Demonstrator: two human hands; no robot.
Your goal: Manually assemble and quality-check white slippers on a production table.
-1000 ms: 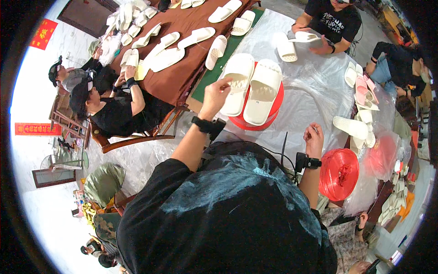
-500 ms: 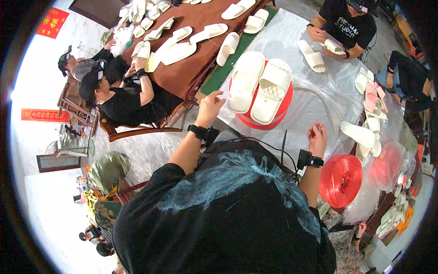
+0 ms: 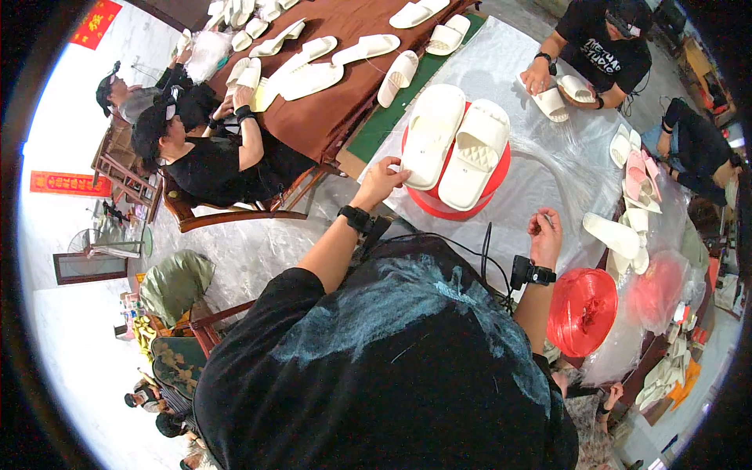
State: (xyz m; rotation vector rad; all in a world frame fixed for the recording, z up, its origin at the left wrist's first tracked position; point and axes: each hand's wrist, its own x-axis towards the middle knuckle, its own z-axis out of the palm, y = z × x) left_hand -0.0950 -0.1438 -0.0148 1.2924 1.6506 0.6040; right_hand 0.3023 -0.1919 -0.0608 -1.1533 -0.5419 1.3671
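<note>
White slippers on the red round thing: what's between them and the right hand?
In the head view, between the white slippers and the right hand lie the edge of the red round thing and then shiny plastic sheeting.

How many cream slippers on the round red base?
2: left cream strapped slipper, nearer the left hand; right cream strapped slipper, beside it. Any underneath would be hidden.

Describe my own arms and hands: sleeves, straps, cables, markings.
The left hand and right hand are gloveless. The forearms emerge from the short sleeves of a black shirt with a blotchy pale blue print. A black left wrist strap and black right wrist strap each carry a dark attachment. Thin black cables show near the right wrist; their ends are unclear.
</note>
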